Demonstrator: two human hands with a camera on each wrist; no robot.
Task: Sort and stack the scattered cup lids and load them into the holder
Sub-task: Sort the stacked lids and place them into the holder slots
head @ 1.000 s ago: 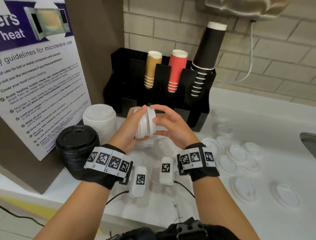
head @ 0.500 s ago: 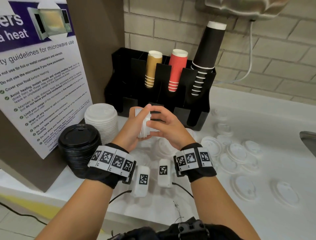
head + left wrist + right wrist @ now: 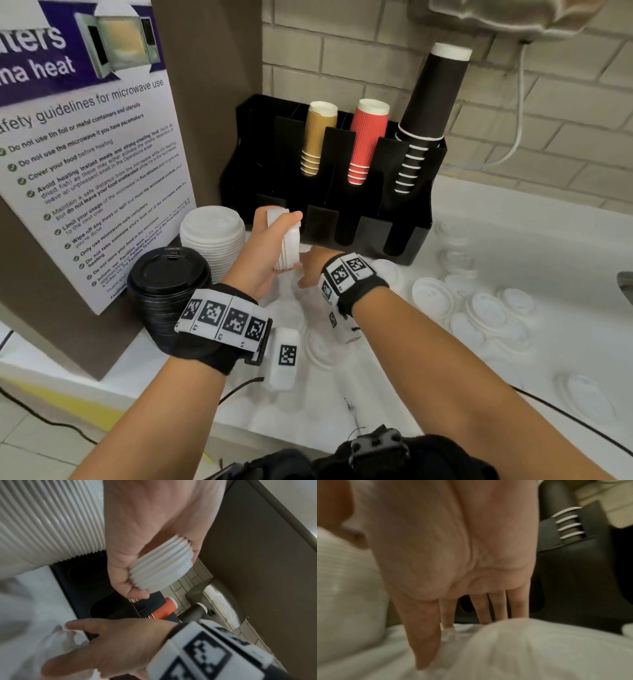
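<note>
My left hand (image 3: 270, 243) grips a short stack of small white lids (image 3: 290, 245) on edge, just in front of the black holder (image 3: 416, 205); the left wrist view shows the ribbed stack (image 3: 161, 569) between thumb and fingers. My right hand (image 3: 310, 270) is lower, palm down with fingers straight, over white lids lying on the counter (image 3: 291, 308). In the blurred right wrist view its fingertips (image 3: 485, 620) touch or nearly touch those lids (image 3: 522, 649). More white lids (image 3: 486, 308) lie scattered to the right.
A tall stack of larger white lids (image 3: 212, 236) and a stack of black lids (image 3: 168, 284) stand to the left by a sign board (image 3: 85, 154). The holder carries tan (image 3: 317, 137), red (image 3: 368, 137) and black cups (image 3: 431, 102). A sink edge (image 3: 625, 284) is at far right.
My right hand has let go of the lid stack and dropped to the counter. The left hand now holds the stack alone, turned more upright and closer to the holder.
</note>
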